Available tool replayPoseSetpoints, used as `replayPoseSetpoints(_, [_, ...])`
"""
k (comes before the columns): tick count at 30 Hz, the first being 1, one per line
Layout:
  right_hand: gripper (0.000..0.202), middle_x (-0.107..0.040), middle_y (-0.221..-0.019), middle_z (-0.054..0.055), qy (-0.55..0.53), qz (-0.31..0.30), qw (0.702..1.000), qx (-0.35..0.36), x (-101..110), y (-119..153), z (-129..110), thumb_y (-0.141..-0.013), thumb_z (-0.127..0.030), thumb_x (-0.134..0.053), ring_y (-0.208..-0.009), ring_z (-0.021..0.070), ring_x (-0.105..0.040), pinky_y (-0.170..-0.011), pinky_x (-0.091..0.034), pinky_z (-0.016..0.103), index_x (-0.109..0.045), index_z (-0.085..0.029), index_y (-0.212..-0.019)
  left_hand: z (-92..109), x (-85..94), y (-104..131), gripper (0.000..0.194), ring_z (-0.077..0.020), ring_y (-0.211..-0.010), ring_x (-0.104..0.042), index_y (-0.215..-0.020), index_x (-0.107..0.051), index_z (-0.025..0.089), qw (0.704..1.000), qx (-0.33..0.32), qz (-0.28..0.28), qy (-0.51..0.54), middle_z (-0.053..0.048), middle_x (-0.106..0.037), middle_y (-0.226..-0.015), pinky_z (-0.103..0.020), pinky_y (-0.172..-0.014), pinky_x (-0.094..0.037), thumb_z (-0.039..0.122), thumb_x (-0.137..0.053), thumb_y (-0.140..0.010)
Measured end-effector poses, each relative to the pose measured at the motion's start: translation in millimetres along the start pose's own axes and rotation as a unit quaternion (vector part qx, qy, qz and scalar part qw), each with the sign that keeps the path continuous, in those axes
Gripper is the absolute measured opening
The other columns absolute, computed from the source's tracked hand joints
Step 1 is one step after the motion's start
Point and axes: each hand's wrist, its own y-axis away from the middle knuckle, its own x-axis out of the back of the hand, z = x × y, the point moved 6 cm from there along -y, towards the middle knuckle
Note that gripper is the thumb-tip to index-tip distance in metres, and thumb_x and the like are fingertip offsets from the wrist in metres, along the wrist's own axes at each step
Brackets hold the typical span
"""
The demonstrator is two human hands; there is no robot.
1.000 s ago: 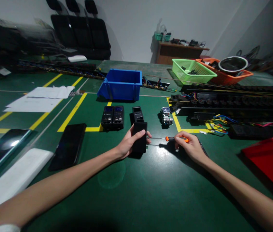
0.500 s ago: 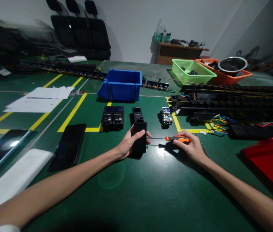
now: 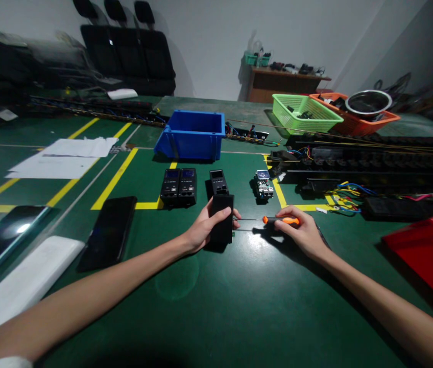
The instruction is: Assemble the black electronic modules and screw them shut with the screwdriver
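Observation:
My left hand point(image 3: 200, 227) is wrapped round a small black box-shaped case point(image 3: 221, 227), its thumb lying across the face. In my right hand point(image 3: 304, 230) is an orange and black screwdriver point(image 3: 285, 220), held level. Its thin shaft points left and meets the right side of the case; the tip is hidden there. Just behind the case lies a black housing with cut-out windows point(image 3: 217, 181). Two black modules with small displays point(image 3: 178, 186) stand side by side to the left of it. A bare circuit board with a screen point(image 3: 264, 185) lies to the right.
A blue bin point(image 3: 192, 138) stands behind the modules. At left lie a black phone point(image 3: 107, 232), a white long object point(image 3: 28, 286) and papers point(image 3: 63, 156). Black rails with wires point(image 3: 362, 163), a red bin point(image 3: 431, 245) and a green basket point(image 3: 304, 115) are at right.
Hardly anything differs. Both hands, the case and the screwdriver stay in nearly the same place.

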Motion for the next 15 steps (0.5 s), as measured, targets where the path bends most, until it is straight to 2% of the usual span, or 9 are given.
replayPoseSetpoints(4, [0.024,-0.064,-0.088,0.002,0.027,-0.005,0.999,0.036,0.3,0.1,-4.7,-0.075,-0.037,-0.074,-0.080,0.0178,-0.061,-0.073,-0.048,0.030,-0.062,-0.020,-0.088,0.3,0.2,-0.3,0.042,-0.0199,-0.084,-0.063,-0.112,-0.045,0.018,1.000,-0.003,-0.003,-0.004,-0.010,-0.060,-0.106,-0.029,-0.056,-0.056,0.042,-0.066,-0.085])
replayPoseSetpoints(15, [0.027,-0.065,-0.080,0.003,-0.002,-0.010,1.000,0.000,-0.1,1.5,0.2,-0.076,-0.043,-0.073,-0.069,0.0170,-0.061,-0.060,-0.047,0.028,-0.065,-0.019,-0.086,1.8,-0.7,-0.2,0.044,-0.0184,-0.079,-0.065,-0.110,-0.047,0.016,1.000,-0.002,0.008,0.008,-0.010,-0.063,-0.101,-0.026,-0.058,-0.054,0.041,-0.070,-0.081])
